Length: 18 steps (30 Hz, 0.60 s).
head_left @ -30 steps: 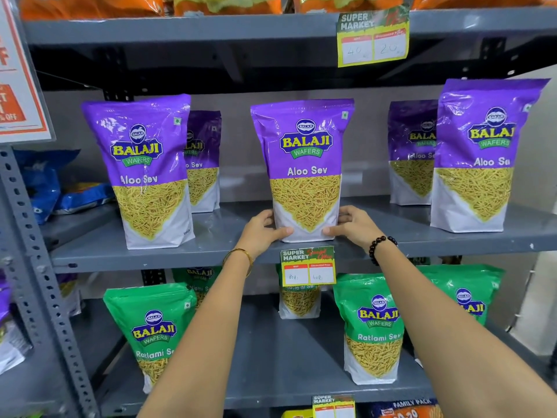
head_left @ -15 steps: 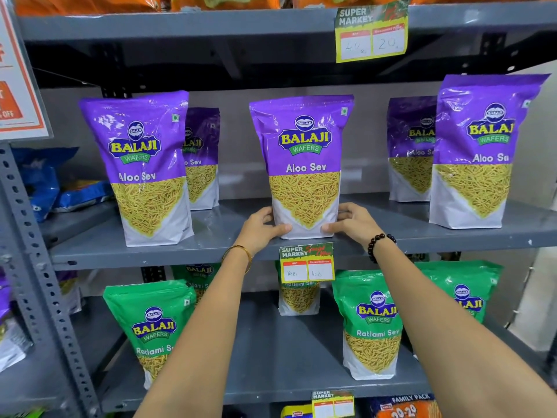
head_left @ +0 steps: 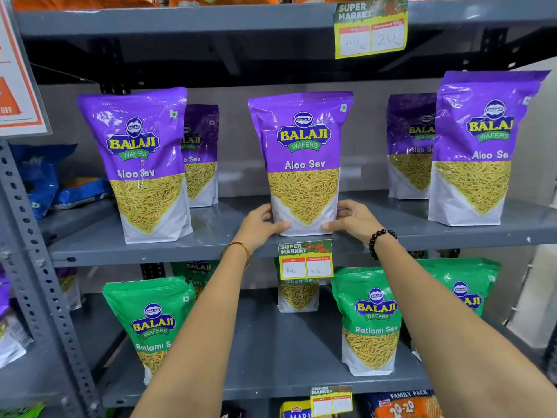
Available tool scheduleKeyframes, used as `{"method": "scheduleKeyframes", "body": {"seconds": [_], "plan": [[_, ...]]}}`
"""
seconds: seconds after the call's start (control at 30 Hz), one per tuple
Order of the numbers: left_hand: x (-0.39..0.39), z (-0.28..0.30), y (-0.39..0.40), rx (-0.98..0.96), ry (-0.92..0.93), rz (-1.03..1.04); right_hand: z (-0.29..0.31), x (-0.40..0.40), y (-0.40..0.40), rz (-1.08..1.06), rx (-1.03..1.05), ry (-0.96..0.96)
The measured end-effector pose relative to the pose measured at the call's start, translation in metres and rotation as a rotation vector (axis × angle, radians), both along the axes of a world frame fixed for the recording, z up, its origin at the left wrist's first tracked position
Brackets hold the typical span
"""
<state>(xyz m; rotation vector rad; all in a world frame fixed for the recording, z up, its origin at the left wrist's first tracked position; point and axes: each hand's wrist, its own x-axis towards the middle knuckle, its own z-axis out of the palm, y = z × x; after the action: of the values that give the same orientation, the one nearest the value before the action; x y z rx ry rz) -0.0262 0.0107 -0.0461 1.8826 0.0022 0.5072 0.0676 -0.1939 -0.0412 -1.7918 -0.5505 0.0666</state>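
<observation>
A grey metal shop rack fills the view, and its middle shelf (head_left: 229,233) carries a row of purple snack pouches standing upright. The middle pouch (head_left: 303,164) stands near the front lip of that shelf, well apart from its neighbours. Both hands hold it at the base: the left hand (head_left: 259,226) is wrapped round its lower left corner and the right hand (head_left: 352,220) round its lower right corner, with thumbs on the front and fingers curled round the sides.

It is likely light for its size. The film looks glossy and probably slippery, and the thin fried strands inside would crush under a hard squeeze. The firm bottom corners, where the hands are now, seem the best hold, since the upper part is soft and would buckle.

A left pouch (head_left: 144,167) and a right pouch (head_left: 479,152) of the same kind stand to either side, each with another behind it, and neither crowds the hands. The shelf above hangs low over the pouch tops, so a tall lift could catch there. Green pouches (head_left: 372,321) stand on the shelf below. A price tag (head_left: 306,260) is fixed to the shelf lip just under the middle pouch, between the wrists, and could be brushed if the pouch is drawn forward low.
</observation>
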Motion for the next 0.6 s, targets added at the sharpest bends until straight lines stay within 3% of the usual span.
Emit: {"method": "scheduleKeyframes", "body": {"seconds": [0.4, 0.5, 0.6], "plan": [[-0.005, 0.001, 0.000, -0.002, 0.004, 0.042, -0.001, -0.003, 0.000, 0.006, -0.007, -0.033], [-0.011, -0.002, -0.004, -0.007, -0.107, 0.191, -0.007, -0.019, 0.001, -0.139, 0.109, -0.153], [-0.022, -0.021, -0.023, 0.181, -0.240, 0.361, -0.029, -0.041, 0.000, -0.335, 0.082, -0.347]]}}
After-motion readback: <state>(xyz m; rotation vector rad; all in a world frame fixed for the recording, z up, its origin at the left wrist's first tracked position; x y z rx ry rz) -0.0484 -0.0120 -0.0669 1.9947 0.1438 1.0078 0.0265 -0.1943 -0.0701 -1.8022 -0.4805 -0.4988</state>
